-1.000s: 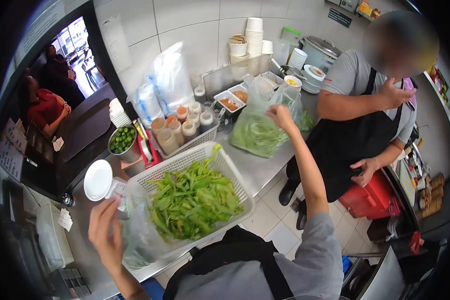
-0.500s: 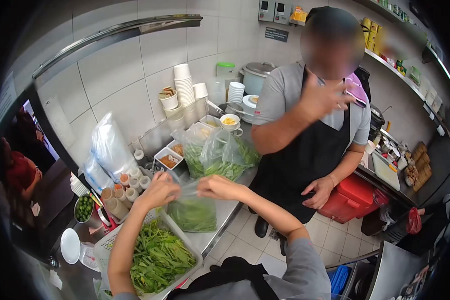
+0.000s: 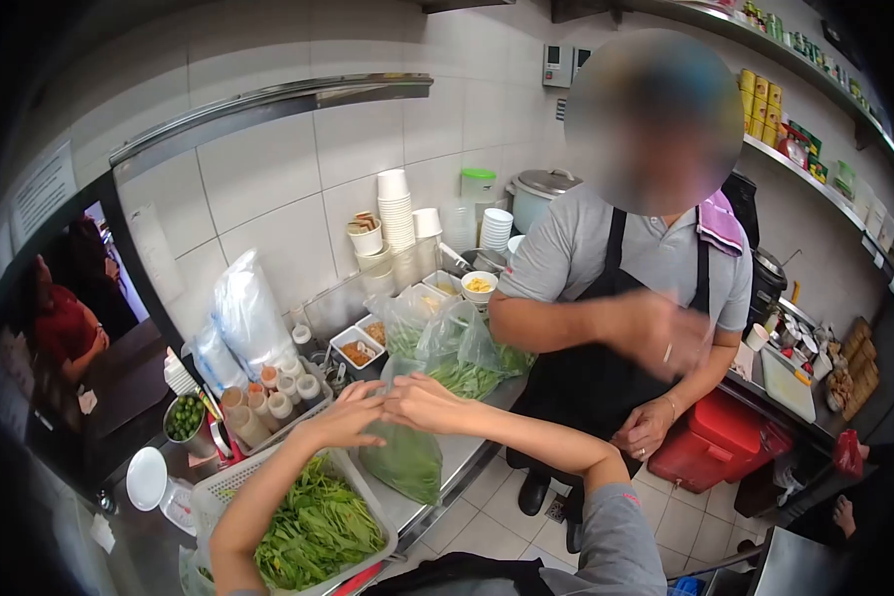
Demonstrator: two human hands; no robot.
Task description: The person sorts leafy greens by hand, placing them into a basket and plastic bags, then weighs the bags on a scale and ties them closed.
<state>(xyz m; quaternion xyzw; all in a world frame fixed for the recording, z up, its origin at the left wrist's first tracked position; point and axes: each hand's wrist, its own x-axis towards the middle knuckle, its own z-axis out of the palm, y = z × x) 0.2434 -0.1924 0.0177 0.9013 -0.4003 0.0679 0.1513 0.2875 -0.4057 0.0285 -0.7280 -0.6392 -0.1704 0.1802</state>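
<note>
Left grip (image 3: 347, 416) nearer right grip (image 3: 424, 404), bag (image 3: 405, 463) beneath

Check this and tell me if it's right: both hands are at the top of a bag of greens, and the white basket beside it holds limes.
Not quite. The head view shows loose leafy greens in the white basket, not limes. The left hand and right hand are at the top of the bag of greens.

No wording, brand or number legible. Printed notice (image 3: 43, 199), left side of frame: lines of print visible, too small to read. Yellow tins (image 3: 760, 105), shelf at upper right, and scale dial (image 3: 182, 508), lower left: markings unreadable.
</note>
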